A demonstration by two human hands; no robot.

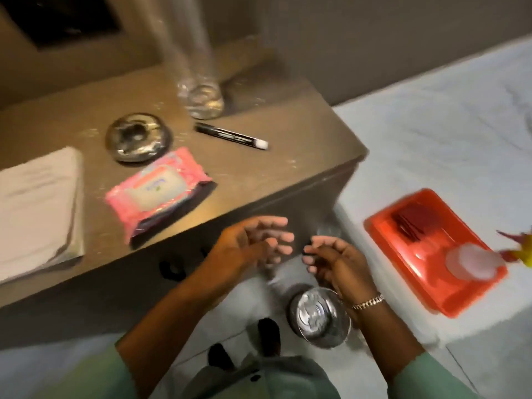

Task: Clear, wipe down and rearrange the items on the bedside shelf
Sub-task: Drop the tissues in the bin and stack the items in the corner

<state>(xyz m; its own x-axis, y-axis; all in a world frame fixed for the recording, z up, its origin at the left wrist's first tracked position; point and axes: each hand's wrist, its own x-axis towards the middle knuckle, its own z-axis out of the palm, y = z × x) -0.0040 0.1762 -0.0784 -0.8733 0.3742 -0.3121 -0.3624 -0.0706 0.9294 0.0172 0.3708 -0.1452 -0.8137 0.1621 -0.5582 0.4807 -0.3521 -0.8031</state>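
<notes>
The brown bedside shelf (pixel 259 174) carries a tall clear glass vase (pixel 201 90), a round metal ashtray (pixel 138 138), a black pen with a white cap (pixel 230 136), a pink pack of wipes (pixel 159 190) and a pale notebook (pixel 37 208). My left hand (pixel 253 243) and my right hand (pixel 334 263) hover in front of the shelf's near edge, palms facing each other, fingers apart, nothing gripped. Under them a second clear glass vessel (pixel 319 315) seems to stand on the floor, blurred; my right wrist crosses it.
A bed with a white sheet (pixel 431 139) lies right of the shelf. On it rests an orange tray (pixel 403 254) holding a pale round lid or cup (pixel 472 263) and something dark red. A yellow-red object (pixel 521 249) pokes in at the right edge.
</notes>
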